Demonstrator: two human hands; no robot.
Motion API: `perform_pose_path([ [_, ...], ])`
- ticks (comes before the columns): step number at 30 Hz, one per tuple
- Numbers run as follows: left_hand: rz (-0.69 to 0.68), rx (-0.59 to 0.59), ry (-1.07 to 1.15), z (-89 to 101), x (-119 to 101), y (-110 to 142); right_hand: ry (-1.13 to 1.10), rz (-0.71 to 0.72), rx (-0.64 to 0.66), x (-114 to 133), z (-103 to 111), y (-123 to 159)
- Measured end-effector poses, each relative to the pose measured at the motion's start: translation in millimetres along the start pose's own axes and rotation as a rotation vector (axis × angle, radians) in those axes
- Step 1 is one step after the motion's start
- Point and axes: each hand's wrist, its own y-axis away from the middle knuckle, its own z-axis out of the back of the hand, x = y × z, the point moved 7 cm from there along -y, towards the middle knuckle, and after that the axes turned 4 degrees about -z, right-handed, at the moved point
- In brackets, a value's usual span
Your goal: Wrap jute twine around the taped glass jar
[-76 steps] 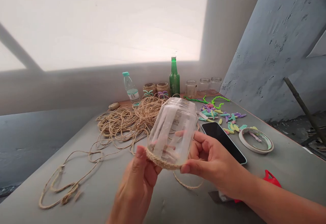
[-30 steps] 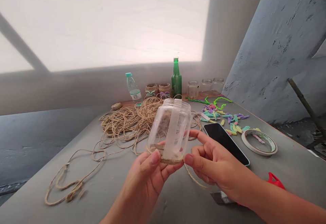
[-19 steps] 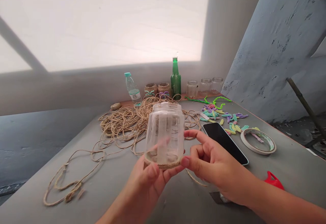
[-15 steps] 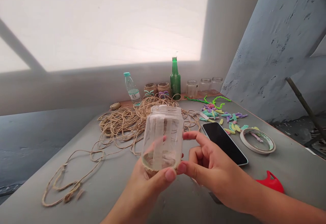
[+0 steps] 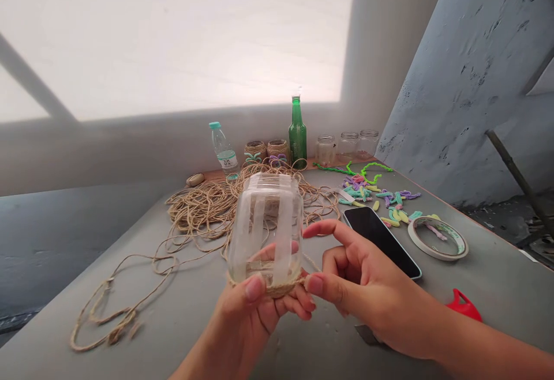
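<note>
A clear glass jar (image 5: 246,230) with strips of whitish tape down its sides tilts above the table. My left hand (image 5: 246,316) is closed around its base, thumb on the near side and fingers behind and under. Twine (image 5: 281,288) runs around the jar's bottom edge. My right hand (image 5: 359,282) pinches that twine between thumb and a bent finger at the base's right side, its index finger stretched toward the glass. Behind the jar lies a large tangled heap of twine (image 5: 199,207), and a loose length (image 5: 125,316) trails to the left.
A phone (image 5: 381,241), a tape roll (image 5: 438,239), a red-handled tool (image 5: 465,306) and colourful fuzzy pieces (image 5: 393,198) lie right. Along the back stand a plastic bottle (image 5: 225,152), twine-wrapped jars (image 5: 255,152), a green bottle (image 5: 297,135) and clear jars (image 5: 325,149).
The jar has turned and shifted slightly left in my left hand, whose thumb has moved left. More of the twine at its base shows. My right hand stays almost in place.
</note>
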Motion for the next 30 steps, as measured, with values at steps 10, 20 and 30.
perform_pose_path([
  [10, 0.07, 0.098, 0.108, -14.3, 4, 7, -0.122, 0.003, 0.051, -13, 1, -6],
  [20, 0.137, 0.135, 0.023, -19.8, 10, 8, -0.111, 0.063, 0.078, -7, 0, -4],
  [30, -0.058, -0.2, -0.184, 7.0, -5, 2, -0.043, 0.037, -0.041, -19, 4, -10],
])
